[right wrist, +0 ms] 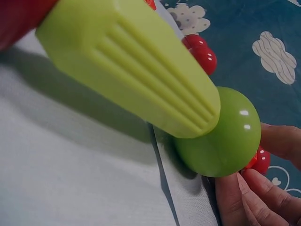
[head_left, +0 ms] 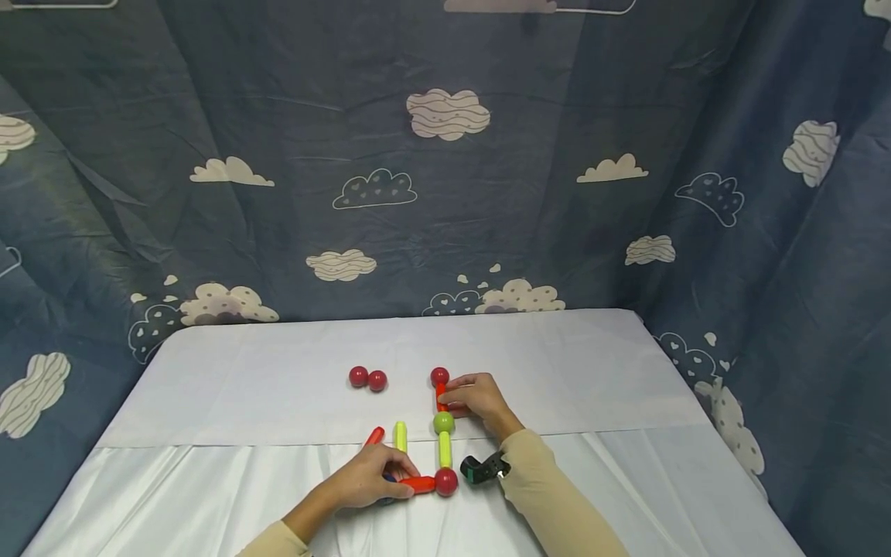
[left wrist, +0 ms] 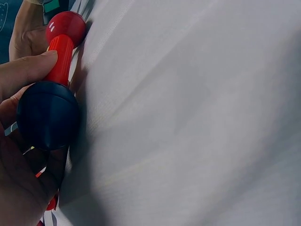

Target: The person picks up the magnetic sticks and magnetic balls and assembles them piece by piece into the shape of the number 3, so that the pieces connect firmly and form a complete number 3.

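Observation:
A joined chain of balls and rods lies on the white cloth. Its far red ball (head_left: 439, 377) tops a red rod (head_left: 441, 397), which my right hand (head_left: 480, 400) pinches. Below come a green ball (head_left: 443, 422), a yellow-green rod (head_left: 445, 449) and a near red ball (head_left: 446, 482). From that ball another red rod (head_left: 419, 485) runs left to a dark blue ball (left wrist: 48, 115). My left hand (head_left: 372, 473) grips this rod, thumb on top. In the right wrist view the yellow-green rod (right wrist: 136, 70) meets the green ball (right wrist: 221, 136), with the right fingers just beyond.
Two loose red balls (head_left: 367, 378) sit together farther back on the cloth. Near the left hand, a red rod (head_left: 375, 435) and a yellow-green rod (head_left: 400, 435) stick out beyond the fingers. A dark cloud-patterned curtain (head_left: 376, 232) closes off the back and sides.

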Available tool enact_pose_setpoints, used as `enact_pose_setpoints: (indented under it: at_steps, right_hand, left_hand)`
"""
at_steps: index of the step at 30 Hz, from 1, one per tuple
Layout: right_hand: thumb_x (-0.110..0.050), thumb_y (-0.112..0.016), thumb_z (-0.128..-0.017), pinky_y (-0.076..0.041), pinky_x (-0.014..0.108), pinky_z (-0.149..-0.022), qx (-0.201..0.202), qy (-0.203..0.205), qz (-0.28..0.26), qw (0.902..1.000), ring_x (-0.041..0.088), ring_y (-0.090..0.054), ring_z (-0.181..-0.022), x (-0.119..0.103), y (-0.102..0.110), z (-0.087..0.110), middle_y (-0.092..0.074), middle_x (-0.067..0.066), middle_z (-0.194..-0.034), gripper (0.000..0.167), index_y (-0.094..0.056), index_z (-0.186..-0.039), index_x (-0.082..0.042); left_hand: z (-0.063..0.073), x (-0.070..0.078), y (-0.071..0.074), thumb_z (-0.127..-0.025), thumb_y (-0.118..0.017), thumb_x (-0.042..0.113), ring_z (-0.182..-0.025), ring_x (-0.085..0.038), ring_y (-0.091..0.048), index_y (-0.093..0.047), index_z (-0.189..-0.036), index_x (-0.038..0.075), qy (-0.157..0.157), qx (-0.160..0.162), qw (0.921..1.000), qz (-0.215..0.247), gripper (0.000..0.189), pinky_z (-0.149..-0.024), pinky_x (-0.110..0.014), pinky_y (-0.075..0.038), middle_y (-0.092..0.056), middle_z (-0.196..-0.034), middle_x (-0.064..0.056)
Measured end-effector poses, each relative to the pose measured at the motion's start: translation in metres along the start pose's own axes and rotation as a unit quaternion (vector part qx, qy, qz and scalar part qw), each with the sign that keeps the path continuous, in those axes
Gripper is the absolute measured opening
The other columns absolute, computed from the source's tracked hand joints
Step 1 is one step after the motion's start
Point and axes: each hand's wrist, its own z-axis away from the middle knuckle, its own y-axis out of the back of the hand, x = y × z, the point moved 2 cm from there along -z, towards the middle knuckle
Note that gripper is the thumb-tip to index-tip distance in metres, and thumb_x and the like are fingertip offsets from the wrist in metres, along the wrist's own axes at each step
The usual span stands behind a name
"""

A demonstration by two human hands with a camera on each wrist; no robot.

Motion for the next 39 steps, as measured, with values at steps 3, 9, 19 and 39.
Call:
enact_pose_setpoints:
  at_steps: [3,9,19,39]
  right_hand:
    - [0.0,-0.078,-0.075,-0.056,0.03,-0.06,-0.005,0.001,-0.001,1.0,0.018,-0.069,-0.067,-0.0024,-0.0001,0.0012,-0.07,0.013,-0.082,0.025,-0.067,-0.097,0.005]
    - [-0.001,-0.08,-0.073,-0.056,0.03,-0.062,0.007,-0.021,0.012,0.9997,0.018,-0.069,-0.067,-0.0011,-0.0008,-0.0019,-0.07,0.013,-0.084,0.029,-0.068,-0.098,0.004]
    - [0.001,-0.081,-0.072,-0.056,0.029,-0.062,0.002,-0.019,0.011,0.9998,0.017,-0.069,-0.066,0.0024,0.0014,-0.0042,-0.07,0.013,-0.087,0.03,-0.068,-0.099,0.005]
    - [0.002,-0.08,-0.071,-0.056,0.03,-0.062,0.002,-0.018,-0.012,0.9998,0.018,-0.069,-0.066,0.0045,0.0017,-0.0041,-0.07,0.013,-0.087,0.03,-0.069,-0.099,0.006]
  left_hand:
    - [0.0001,0.0002,0.0002,-0.082,-0.076,0.016,-0.071,-0.003,-0.05,-0.073,-0.092,0.014,0.002,-0.001,1.0,-0.001,0.01,-0.067,-0.022,-0.042,-0.059,-0.078,0.011]
    - [0.0004,-0.0001,0.0002,-0.082,-0.076,0.017,-0.071,-0.003,-0.05,-0.073,-0.092,0.015,0.006,-0.002,1.0,-0.001,0.01,-0.067,-0.021,-0.042,-0.059,-0.077,0.012]
    - [0.0001,0.0014,0.0002,-0.082,-0.076,0.017,-0.071,-0.004,-0.05,-0.072,-0.092,0.014,0.004,-0.004,1.0,0.001,0.01,-0.067,-0.022,-0.042,-0.059,-0.078,0.011]
    - [0.0016,0.0018,0.0047,-0.083,-0.076,0.015,-0.071,-0.002,-0.054,-0.072,-0.094,0.011,-0.001,0.008,1.0,-0.002,0.012,-0.066,-0.021,-0.045,-0.063,-0.082,0.01]
